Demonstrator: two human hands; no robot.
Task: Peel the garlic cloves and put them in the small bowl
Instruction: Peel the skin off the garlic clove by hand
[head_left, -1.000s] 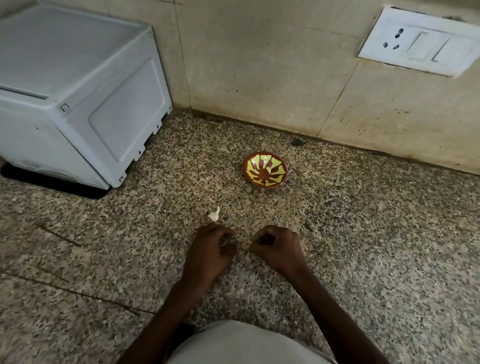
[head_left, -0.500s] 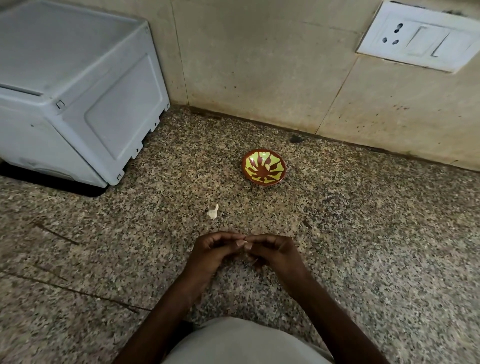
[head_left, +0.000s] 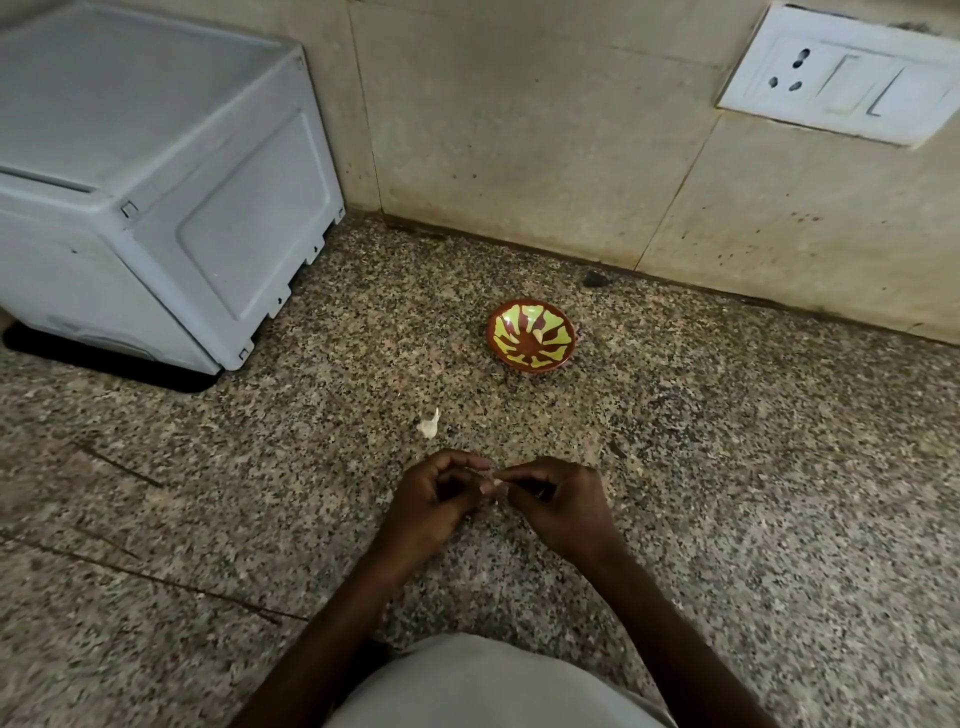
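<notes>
A small red-brown bowl (head_left: 531, 335) with a yellow-green pattern stands on the speckled counter, with one pale clove inside. Nearer me lies a white garlic clove (head_left: 429, 424) with its skin on. Just below it, my left hand (head_left: 434, 506) and my right hand (head_left: 558, 506) meet fingertip to fingertip. Both have curled fingers and pinch a small pale garlic clove (head_left: 493, 480) between them; most of it is hidden by the fingers.
A grey-white appliance (head_left: 150, 192) fills the back left of the granite counter (head_left: 753, 493). A tiled wall with a white socket and switch plate (head_left: 841, 78) runs behind the bowl. A small dark speck (head_left: 595, 279) lies at the wall's foot.
My hands were slightly apart a second ago, then came together. They now stay fingertip to fingertip on the small clove. The bowl and the loose clove have not moved.
</notes>
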